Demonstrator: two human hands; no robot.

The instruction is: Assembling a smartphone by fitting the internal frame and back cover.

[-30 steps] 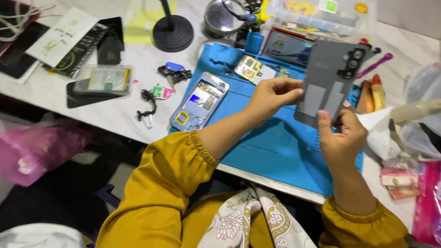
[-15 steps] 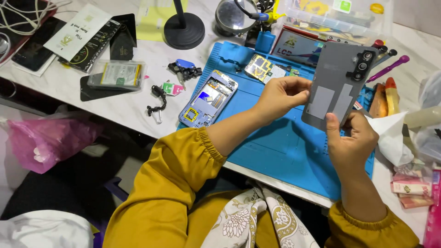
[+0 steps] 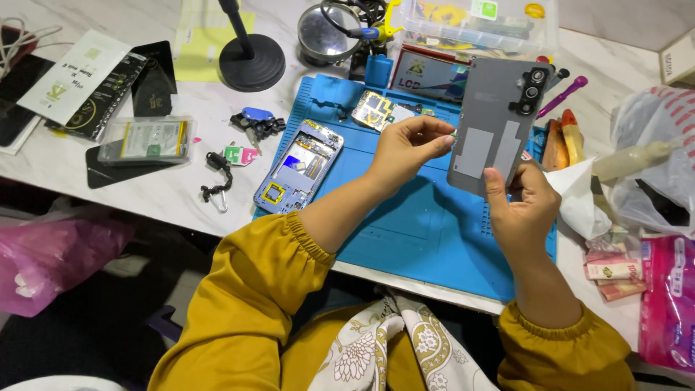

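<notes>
My right hand (image 3: pixel 523 210) holds a grey phone back cover (image 3: pixel 498 123) upright above the blue work mat (image 3: pixel 427 232), inner side facing me, camera ring at its top right. My left hand (image 3: pixel 409 148) pinches at the cover's left edge with thumb and forefinger. An opened phone frame (image 3: pixel 298 166) with its insides showing lies on the mat's left part. A small circuit board (image 3: pixel 376 110) lies on the mat behind my left hand.
A round black stand base (image 3: pixel 252 61), a magnifier (image 3: pixel 323 32), a packaged battery (image 3: pixel 148 139), a clear parts box (image 3: pixel 478 22), coloured pry tools (image 3: pixel 563 94), white tissue (image 3: pixel 579 199) and a pink bag (image 3: pixel 51 261) surround the mat on the white table (image 3: pixel 166 192).
The view has shifted slightly. Both hands stay on the back cover, with my left fingers working along its left edge.
</notes>
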